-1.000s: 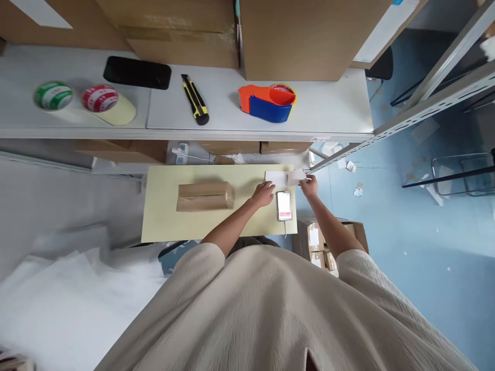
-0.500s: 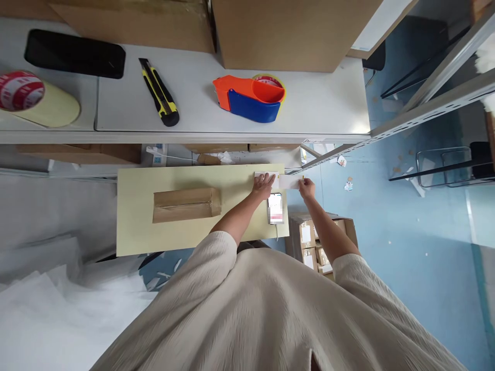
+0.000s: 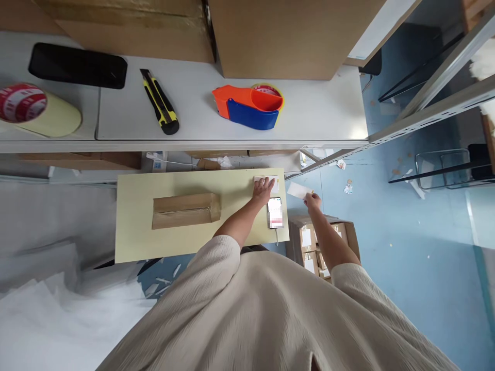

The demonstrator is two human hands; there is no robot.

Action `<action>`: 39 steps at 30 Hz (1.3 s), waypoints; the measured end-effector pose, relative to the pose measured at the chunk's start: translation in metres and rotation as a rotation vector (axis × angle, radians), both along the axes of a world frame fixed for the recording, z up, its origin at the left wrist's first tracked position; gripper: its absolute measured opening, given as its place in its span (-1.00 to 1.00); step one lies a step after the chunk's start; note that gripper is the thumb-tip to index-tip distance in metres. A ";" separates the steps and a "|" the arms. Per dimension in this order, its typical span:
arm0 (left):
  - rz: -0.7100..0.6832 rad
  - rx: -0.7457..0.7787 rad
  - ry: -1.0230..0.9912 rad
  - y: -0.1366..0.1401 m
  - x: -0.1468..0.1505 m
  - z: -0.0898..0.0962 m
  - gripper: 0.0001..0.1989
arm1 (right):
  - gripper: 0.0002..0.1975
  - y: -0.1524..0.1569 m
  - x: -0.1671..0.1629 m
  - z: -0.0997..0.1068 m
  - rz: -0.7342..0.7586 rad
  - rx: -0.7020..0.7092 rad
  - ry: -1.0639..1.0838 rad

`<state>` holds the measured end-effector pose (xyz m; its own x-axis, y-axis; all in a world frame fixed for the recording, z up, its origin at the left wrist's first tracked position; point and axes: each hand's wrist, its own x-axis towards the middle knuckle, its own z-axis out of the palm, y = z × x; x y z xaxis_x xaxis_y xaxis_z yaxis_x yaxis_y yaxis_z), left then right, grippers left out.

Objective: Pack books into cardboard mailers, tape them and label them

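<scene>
My left hand [image 3: 263,190] lies with its fingers stretched out on a stack of white paper labels [image 3: 275,183] near the table's far right corner. Pinched in my right hand [image 3: 312,200] is a single white label [image 3: 297,190], held out past the table's right edge above the floor. The label and the stack are apart. Just nearer to me than the stack, a phone [image 3: 275,212] with a lit screen rests on the table, a cable at its lower end. Left of my left forearm, a long brown cardboard box [image 3: 185,210] lies on the table.
The pale yellow table [image 3: 135,247] stands under a grey shelf [image 3: 309,118]. On the shelf are a black phone [image 3: 77,65], a utility knife [image 3: 159,101], a tape dispenser [image 3: 249,107] and a tape roll [image 3: 62,114]. An open carton [image 3: 350,234] of labelled boxes stands below my right arm.
My right hand has pulled the label away from the stack, moving slightly right and toward me; the label now tilts. My left hand stays on the stack. The view has tipped slightly upward.
</scene>
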<state>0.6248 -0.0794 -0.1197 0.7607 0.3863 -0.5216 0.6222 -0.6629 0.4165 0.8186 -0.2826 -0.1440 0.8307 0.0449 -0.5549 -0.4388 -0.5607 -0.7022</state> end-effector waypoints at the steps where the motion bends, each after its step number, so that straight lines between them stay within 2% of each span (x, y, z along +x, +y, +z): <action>1: 0.012 -0.007 -0.003 0.000 0.001 0.002 0.06 | -0.65 -0.005 0.002 0.004 0.012 0.024 0.002; 4: 0.097 -0.045 -0.036 0.000 0.005 0.010 -0.05 | -0.57 -0.011 0.000 0.020 0.054 0.117 0.053; 7: 0.311 -0.120 -0.183 0.002 0.001 0.023 -0.33 | -0.46 0.000 -0.017 0.034 0.113 0.231 0.121; 10: 0.630 -0.379 -0.379 0.009 -0.019 0.038 -0.66 | -0.36 0.022 -0.043 0.048 0.243 0.350 0.153; 13: 0.854 -0.645 -0.556 0.021 -0.058 0.056 -0.79 | -0.33 0.048 -0.071 0.063 0.400 0.446 0.157; 15: 0.918 -0.701 -0.651 0.029 -0.089 0.071 -0.77 | -0.35 0.065 -0.089 0.073 0.505 0.489 0.157; 19: 0.980 -0.685 -0.728 0.040 -0.150 0.101 -0.72 | -0.50 0.099 -0.126 0.098 0.731 0.487 0.059; 23: 1.075 -0.646 -0.781 0.041 -0.203 0.124 -0.69 | -0.67 0.128 -0.176 0.128 0.864 0.354 -0.442; 26: 1.152 -0.635 -0.882 0.036 -0.238 0.136 -0.65 | -0.75 0.145 -0.227 0.153 1.105 0.369 -0.681; 28: 1.185 -0.683 -0.957 0.033 -0.260 0.142 -0.62 | -0.80 0.154 -0.263 0.168 1.264 0.430 -0.669; 30: 1.218 -0.743 -1.008 0.031 -0.282 0.147 -0.56 | -0.82 0.163 -0.295 0.180 1.328 0.486 -0.607; 34: 1.261 -0.820 -1.076 0.035 -0.322 0.156 -0.47 | -0.82 0.176 -0.341 0.195 1.335 0.547 -0.483; 39: 1.229 -0.841 -1.100 0.047 -0.366 0.160 -0.45 | -0.78 0.188 -0.381 0.203 1.339 0.540 -0.423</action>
